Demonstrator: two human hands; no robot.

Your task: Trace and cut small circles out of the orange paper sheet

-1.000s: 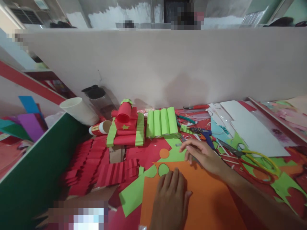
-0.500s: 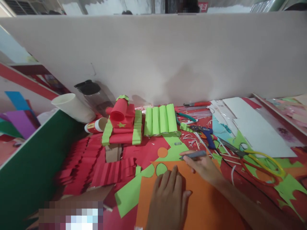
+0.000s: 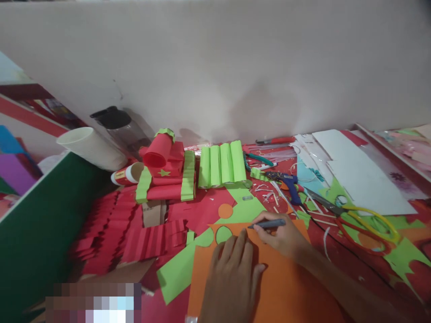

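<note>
My left hand (image 3: 234,269) lies flat on a sheet of orange paper (image 3: 286,287), fingers pointing forward. Its fingertips are beside a green circle (image 3: 223,233); whether that is a loose disc or a hole I cannot tell. In my right hand (image 3: 286,237) is a grey pen (image 3: 269,223), pinched with its tip low over the orange sheet near the left fingertips. A small orange paper disc (image 3: 225,211) rests just beyond the sheet's far edge. Strips of green paper (image 3: 178,273) stick out on the left.
A red and green paper tank model (image 3: 166,179) stands behind, next to green paper rolls (image 3: 222,165). To the right lie a glue gun (image 3: 291,186), scissors (image 3: 367,224) and scraps. Pleated red paper (image 3: 107,224), a paper cup (image 3: 92,148) and a bottle (image 3: 117,128) are left.
My right hand has brought the pen tip from beyond the sheet's far edge back onto the orange paper, close to the left fingertips. The left hand stays flat. The camera has tilted down slightly.
</note>
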